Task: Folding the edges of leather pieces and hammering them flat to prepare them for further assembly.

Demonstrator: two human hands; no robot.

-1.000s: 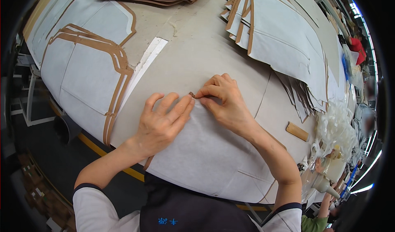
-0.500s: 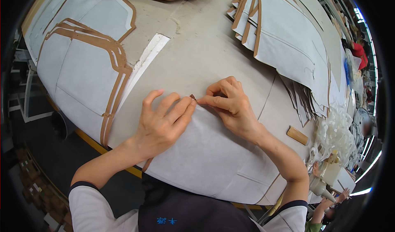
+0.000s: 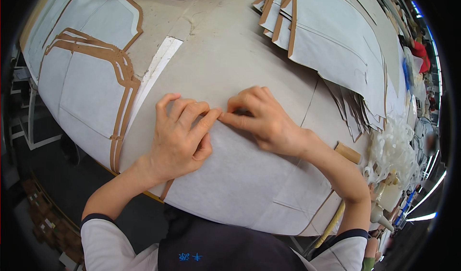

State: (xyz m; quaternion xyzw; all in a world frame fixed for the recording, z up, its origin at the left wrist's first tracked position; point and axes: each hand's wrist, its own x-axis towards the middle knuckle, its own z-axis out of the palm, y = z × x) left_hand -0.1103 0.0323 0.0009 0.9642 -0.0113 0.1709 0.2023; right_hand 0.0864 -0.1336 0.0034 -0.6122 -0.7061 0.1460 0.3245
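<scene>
Head view: your left hand (image 3: pixel 180 139) lies flat, fingers spread, on the thin, limp white panel (image 3: pixel 240 184), while your right hand (image 3: pixel 261 119) pinches its upper edge

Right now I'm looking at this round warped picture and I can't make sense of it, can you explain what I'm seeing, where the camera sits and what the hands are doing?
No machine here: these are a person's two bare hands, filmed by a wide fisheye camera worn on the head and looking down. That lens bends the straight edges, so the flat worktable looks domed. The forearms come in from the bottom edge. The left hand lies flat on a large white fabric panel with brown edging, fingers spread. The right hand meets it fingertip to fingertip at the panel's upper edge, seemingly pinching something small there; what exactly is hidden. To the left lie similar white panels with brown strips, and more are stacked at upper right. A narrow white strip lies on the table, and a small tan cylinder sits near the right wrist.
</scene>
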